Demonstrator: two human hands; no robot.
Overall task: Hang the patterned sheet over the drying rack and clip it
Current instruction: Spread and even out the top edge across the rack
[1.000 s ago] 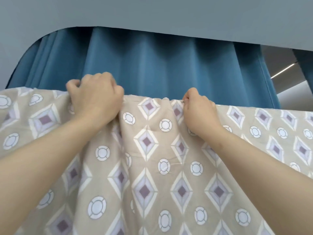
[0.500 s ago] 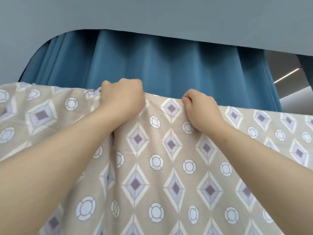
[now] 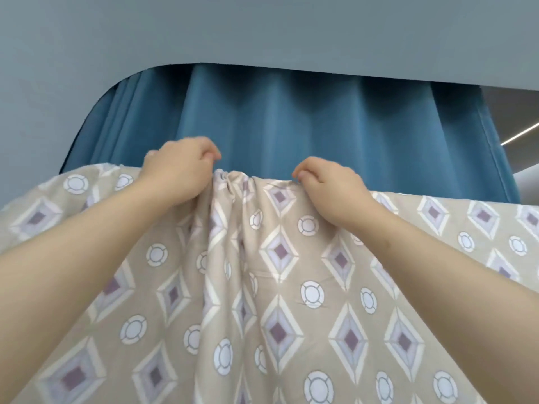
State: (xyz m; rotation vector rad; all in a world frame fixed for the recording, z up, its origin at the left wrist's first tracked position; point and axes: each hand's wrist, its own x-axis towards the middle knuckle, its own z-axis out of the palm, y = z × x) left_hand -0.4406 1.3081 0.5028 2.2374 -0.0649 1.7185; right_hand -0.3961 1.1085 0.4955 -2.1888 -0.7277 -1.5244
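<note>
Background: a grey wall fills the top of the view, and a blue curtain (image 3: 291, 126) hangs in folds behind the work, from 10 o'clock across to 2 o'clock. A lit strip shows at 3 o'clock, beyond the curtain's edge.

Sheet: the sheet (image 3: 280, 301) takes up the whole lower half of the view, from 9 o'clock through 6 to 3. Its top edge runs level across the middle, which suggests it is already draped over a bar. The rack itself is hidden under the cloth; I cannot confirm it directly. At 12 o'clock of the sheet, between your hands, the cloth is bunched into tight pleats, and creases fall from there toward 6 o'clock. To either side the cloth lies flatter.

Progress, as judged: the hanging appears largely done. Spreading is not finished, since the gather at the centre remains. No clip is visible anywhere, so the clipping is still to do.

Hands: your left hand (image 3: 178, 173) is curled closed at the top edge, at 11 o'clock of the gather, fingers pinched together above the cloth; whether cloth is caught in that pinch I cannot tell. Your right hand (image 3: 329, 191) is closed on the top edge at 1 o'clock of the gather, fingertips (image 3: 300, 174) pressed down on the fold.
</note>
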